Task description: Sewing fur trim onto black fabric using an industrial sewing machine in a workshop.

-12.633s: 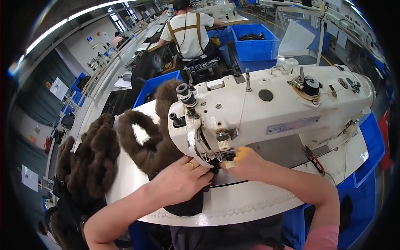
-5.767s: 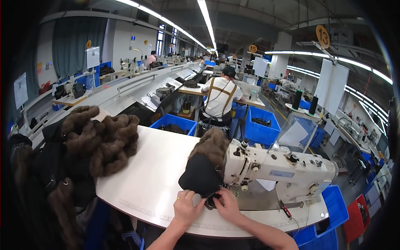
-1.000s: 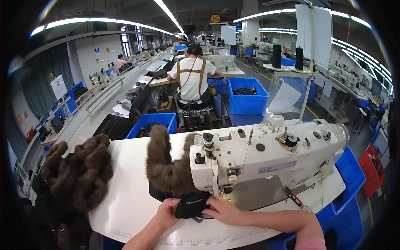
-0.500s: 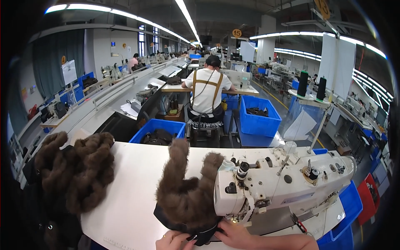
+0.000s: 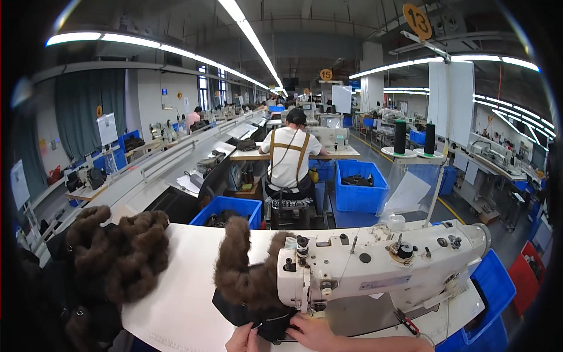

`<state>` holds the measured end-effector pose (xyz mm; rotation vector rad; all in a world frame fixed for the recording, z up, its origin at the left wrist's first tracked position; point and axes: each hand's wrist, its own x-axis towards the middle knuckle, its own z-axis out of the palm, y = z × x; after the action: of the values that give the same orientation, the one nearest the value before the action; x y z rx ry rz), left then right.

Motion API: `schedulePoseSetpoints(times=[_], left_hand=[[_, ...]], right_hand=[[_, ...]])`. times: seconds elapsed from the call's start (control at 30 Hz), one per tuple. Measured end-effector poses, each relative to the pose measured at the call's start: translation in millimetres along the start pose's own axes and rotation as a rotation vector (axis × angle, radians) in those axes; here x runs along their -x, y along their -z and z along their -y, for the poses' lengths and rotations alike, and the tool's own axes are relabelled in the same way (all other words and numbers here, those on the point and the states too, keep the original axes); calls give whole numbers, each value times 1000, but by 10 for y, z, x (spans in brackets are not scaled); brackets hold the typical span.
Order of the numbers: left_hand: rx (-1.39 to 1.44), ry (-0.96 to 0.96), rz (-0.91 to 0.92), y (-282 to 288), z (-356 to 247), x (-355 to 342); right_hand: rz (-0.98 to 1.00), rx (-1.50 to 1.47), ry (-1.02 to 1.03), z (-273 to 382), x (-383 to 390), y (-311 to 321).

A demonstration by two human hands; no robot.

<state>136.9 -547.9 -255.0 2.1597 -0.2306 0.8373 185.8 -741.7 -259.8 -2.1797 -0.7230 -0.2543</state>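
Observation:
A black fabric piece (image 5: 234, 310) with thick brown fur trim (image 5: 252, 286) lies on the white sewing table, its front edge under the head of a white sewing machine (image 5: 375, 268). At the near edge, my left hand (image 5: 241, 338) pinches the fabric between thumb and fingers. My right hand (image 5: 312, 333) grips the same fabric just below the needle area, fingers bent; their tips are partly hidden. A light line, perhaps a zip or piping, runs across the cloth between my hands. The needle itself cannot be made out.
More fur-trimmed black pieces (image 5: 123, 252) are heaped at the table's left. Red-handled snips (image 5: 406, 321) lie beside the machine base. Blue bins (image 5: 494, 287) stand at the right, with a red bin (image 5: 526, 278) beyond. Ahead, a co-worker (image 5: 289, 155) sits at another machine.
The view has tilted up a little, so the scene sits lower. Both hands stay at the fabric's near edge; the fur piece appears slightly farther under the machine head.

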Motion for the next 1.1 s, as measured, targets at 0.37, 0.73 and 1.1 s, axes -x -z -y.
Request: schedulePoseSetpoints(times=[0.37, 0.73, 1.1], left_hand=[[752, 492, 474, 154, 98, -183], [768, 608, 968, 350, 406, -817], [771, 559, 593, 481, 679, -785]], right_hand=[[-33, -10, -106, -89, 41, -21], [280, -98, -63, -99, -9, 269], [374, 382, 187, -126, 143, 414]])
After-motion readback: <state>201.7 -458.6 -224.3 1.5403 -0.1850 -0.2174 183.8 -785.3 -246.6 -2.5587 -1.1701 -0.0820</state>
